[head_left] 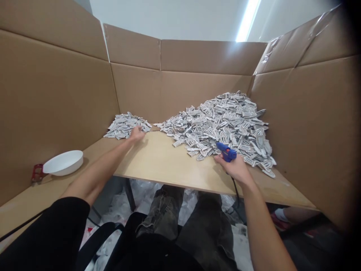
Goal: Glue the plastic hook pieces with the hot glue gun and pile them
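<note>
My right hand (235, 165) is wrapped round a blue glue gun (226, 151), its nozzle pointing up and left. A dark cord hangs from the glue gun over the table's front edge. Just behind it rises a large heap of small white-and-grey flat pieces (222, 120), many with slotted, rounded shapes. At the far left, my left hand (137, 134) reaches to the right front edge of a smaller heap of similar pieces (122, 126). Its fingers look apart, and no piece shows in them. Whether the fingertips touch the heap is hard to see.
Tall cardboard walls (135, 86) enclose the wooden table (166, 162) at the back and sides. On the left stand a white bowl (64, 162) and a red object (37, 173) beside it. Clear plastic bags (120, 203) lie below the table. Another person's foot (280, 218) shows underneath at right.
</note>
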Available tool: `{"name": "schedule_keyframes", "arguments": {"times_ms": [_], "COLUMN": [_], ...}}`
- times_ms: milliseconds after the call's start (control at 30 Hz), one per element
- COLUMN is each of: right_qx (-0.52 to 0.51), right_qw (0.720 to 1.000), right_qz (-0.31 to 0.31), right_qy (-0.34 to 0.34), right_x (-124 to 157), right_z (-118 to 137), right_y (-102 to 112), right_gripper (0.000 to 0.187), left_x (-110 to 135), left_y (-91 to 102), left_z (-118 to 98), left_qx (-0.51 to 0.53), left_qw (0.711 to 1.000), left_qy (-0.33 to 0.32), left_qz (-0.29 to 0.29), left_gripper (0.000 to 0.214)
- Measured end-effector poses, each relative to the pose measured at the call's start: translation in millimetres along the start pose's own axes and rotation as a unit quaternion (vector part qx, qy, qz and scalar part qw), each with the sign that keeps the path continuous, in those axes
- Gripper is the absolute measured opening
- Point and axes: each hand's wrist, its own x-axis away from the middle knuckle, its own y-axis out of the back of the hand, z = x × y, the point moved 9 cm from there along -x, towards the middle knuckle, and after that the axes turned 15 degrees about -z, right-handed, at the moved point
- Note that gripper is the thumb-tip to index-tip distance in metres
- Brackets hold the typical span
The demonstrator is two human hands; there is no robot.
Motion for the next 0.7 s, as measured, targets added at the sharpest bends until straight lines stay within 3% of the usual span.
{"name": "schedule_keyframes", "arguments": {"times_ms": [100,200,300,400,467,600,700], "right_qx": [0.016,0.032,0.081,0.17,0.226,0.302,0.345], "right_qw": [1.0,0.999,0.996,0.984,0.972,0.95,0.934], "right_qz": [0.013,0.026,0.025,0.037,0.049,0.053,0.015], "right_qy": [-0.001,0.015,0.03,0.038,0.045,0.064,0.089], "right_x": [1.4,1.9,2.3,5.6,8.6,10.1,6.8], "right_z": [-2.7,-3.3,-4.3,-7.0,-8.7,-12.7,-15.2], "right_y": [-3.4,-6.6,-8.5,-13.6,-17.2,-18.6,-13.3], "right_gripper": [0.034,0.036,0.03,0.019,0.012,0.008,0.016], "left_x": [28.4,67.9,111.4,146.1,156.6,153.5,144.2], "left_y": [-47.2,-98.7,-132.7,-149.9,-155.9,-164.6,-165.5], "left_z": [-2.4,-29.0,-59.6,-79.0,-83.2,-77.9,-75.1], "left_qx": [-0.037,-0.014,-0.005,-0.048,-0.083,-0.15,-0.157], "left_qw": [0.996,0.974,0.94,0.915,0.914,0.929,0.938], "left_qy": [-0.075,-0.179,-0.268,-0.335,-0.341,-0.295,-0.271], "left_qz": [0.042,0.134,0.208,0.222,0.202,0.167,0.15], "left_gripper": [0.023,0.014,0.024,0.039,0.042,0.026,0.014]}}
